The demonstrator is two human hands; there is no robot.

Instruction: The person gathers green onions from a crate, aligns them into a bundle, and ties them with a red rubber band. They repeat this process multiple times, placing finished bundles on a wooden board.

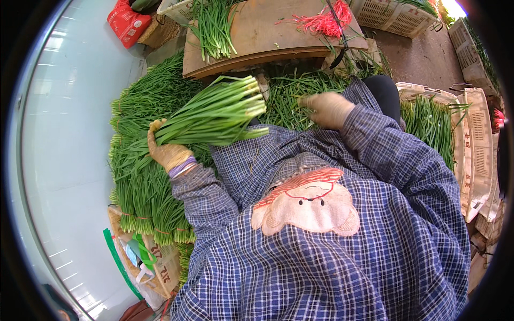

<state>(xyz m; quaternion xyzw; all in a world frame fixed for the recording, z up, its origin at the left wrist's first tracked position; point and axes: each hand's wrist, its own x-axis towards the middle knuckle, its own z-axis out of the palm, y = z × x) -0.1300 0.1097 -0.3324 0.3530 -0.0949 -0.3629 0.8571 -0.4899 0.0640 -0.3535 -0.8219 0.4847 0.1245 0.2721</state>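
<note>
My left hand (166, 150), in a pale glove, is closed around the leafy part of a bunch of garlic chives (217, 112), its white cut ends pointing right. Over my lap, my right hand (327, 109), gloved too and blurred, has its fingers bent; no object shows in it. Loose chive leaves (291, 100) lie just beyond it. A small heap of chives (213, 30) rests on the wooden board (257, 24), and a tangle of pink-red ties (329, 18) lies at that board's right.
Bundled chives (148, 172) are piled at my left, beside a pale wall (72, 140). A plastic crate (461, 132) with chives (427, 124) stands at my right, near more crates. Another crate (385, 16) is beyond the board. A dark strap (338, 30) hangs over the board's right end.
</note>
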